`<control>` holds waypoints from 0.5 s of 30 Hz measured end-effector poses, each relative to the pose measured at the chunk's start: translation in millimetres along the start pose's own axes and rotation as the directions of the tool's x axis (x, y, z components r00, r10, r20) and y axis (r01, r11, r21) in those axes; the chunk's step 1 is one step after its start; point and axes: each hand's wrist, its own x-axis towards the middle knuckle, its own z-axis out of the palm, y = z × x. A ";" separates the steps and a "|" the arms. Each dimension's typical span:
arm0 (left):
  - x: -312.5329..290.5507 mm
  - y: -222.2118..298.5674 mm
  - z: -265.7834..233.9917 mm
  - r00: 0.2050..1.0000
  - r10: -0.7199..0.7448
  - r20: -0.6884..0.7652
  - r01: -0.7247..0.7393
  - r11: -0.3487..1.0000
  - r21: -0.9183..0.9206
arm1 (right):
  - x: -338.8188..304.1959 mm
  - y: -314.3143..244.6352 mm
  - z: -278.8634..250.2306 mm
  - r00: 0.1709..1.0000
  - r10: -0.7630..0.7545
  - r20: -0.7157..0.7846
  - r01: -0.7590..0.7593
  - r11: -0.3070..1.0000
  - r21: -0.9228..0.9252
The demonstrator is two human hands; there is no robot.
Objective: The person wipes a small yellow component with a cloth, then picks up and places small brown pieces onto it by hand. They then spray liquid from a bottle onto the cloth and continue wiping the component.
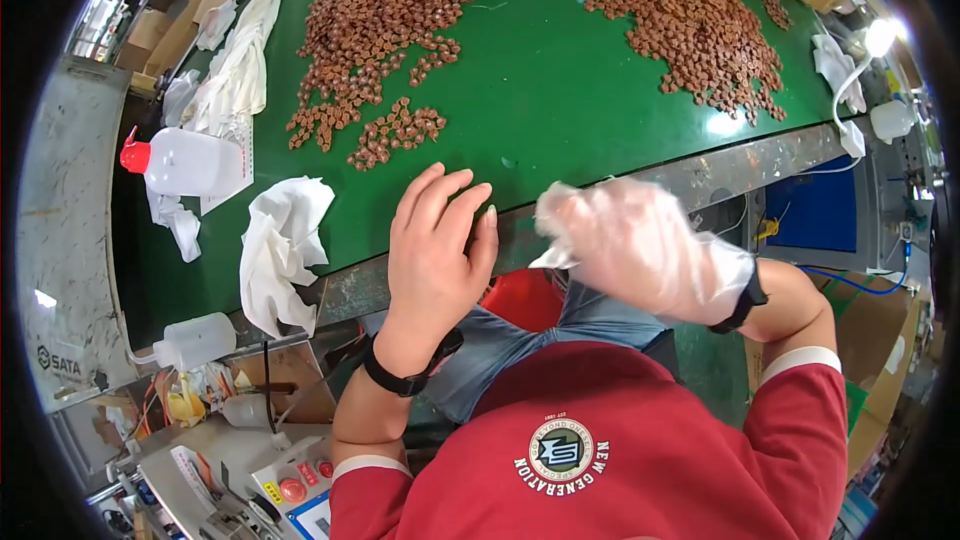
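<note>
1. One bare left hand (435, 252), fingers loosely spread; one gloved right hand (640, 248), grip unclear
2. Nearest brown pieces (385, 135) lie ahead, closer to the left hand, in from the tabletop's (545, 75) front edge

The person's bare left hand (440, 245), fingers slightly spread, is at the near edge of a smooth green tabletop (540, 70); contact cannot be told. The right hand (640, 245), in a thin translucent white glove (655, 230), curls beside it, its fingertips unclear. Beyond the left hand lies a small cluster of round brown pieces (395, 135), near a large brown heap (385, 15). A second brown heap (700, 40) lies farther right. Left of the hands rest a crumpled white cloth (275, 250) and a translucent red-capped plastic bottle (195, 162).
</note>
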 end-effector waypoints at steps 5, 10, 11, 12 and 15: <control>-4.5 0.8 -3.1 1.000 -0.004 0.004 0.004 1.000 0.015 | -24.4 41.7 -14.9 0.980 0.191 0.050 -0.193 0.980 0.044; -5.7 -0.6 -1.3 1.000 -0.002 -0.011 0.003 1.000 0.012 | -30.0 47.7 -16.1 0.921 0.255 -0.294 -0.146 0.927 0.346; -6.1 -1.0 -1.3 1.000 0.003 -0.019 -0.002 1.000 0.009 | -26.5 43.6 -16.4 0.913 0.279 -0.296 -0.143 0.902 0.408; -6.9 -0.6 -2.1 1.000 0.002 -0.018 -0.002 1.000 0.015 | -22.1 41.2 -11.7 0.913 0.277 -0.298 -0.139 0.900 0.412; -2.1 2.1 1.0 1.000 -0.004 -0.018 0.004 1.000 0.018 | -7.9 32.2 4.3 0.972 -0.106 -0.209 0.139 0.978 0.154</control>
